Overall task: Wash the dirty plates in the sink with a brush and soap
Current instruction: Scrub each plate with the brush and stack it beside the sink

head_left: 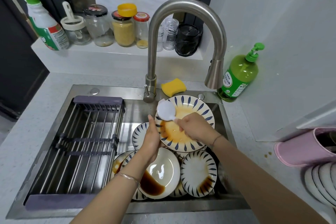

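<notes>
1. Plate (184, 123), blue-leafed at the rim and smeared orange-brown, is tilted up in the sink (109, 207) just in front of the faucet (181, 11) base, above the other dirty dishes.
2. My left hand (152, 138) grips its left edge, with the thumb on the rim and the fingers behind.
3. My right hand (194, 127) is curled round the handle of the white brush (165, 110). The brush's round head lies against the plate's upper-left rim, on the side nearest the faucet base.
4. Further from the faucet, toward me, more dirty dishes overlap. A cream plate (160, 171) holds a pool of dark sauce, and beside it a striped plate (199, 172) has a brown stain.
5. A yellow sponge (173, 86) lies on the sink deck just right of the faucet base.
6. A green soap bottle (238, 76) stands on the counter just right of the faucet's spout head.
7. Left of the faucet, a grey-framed drying rack (81, 143) spans the sink's left half.
8. Behind the faucet, jars (123, 29) line a ledge.
9. Far right of the faucet, a pink holder (305, 147) lies on the counter, with stacked plates (320, 183) below it.
</notes>
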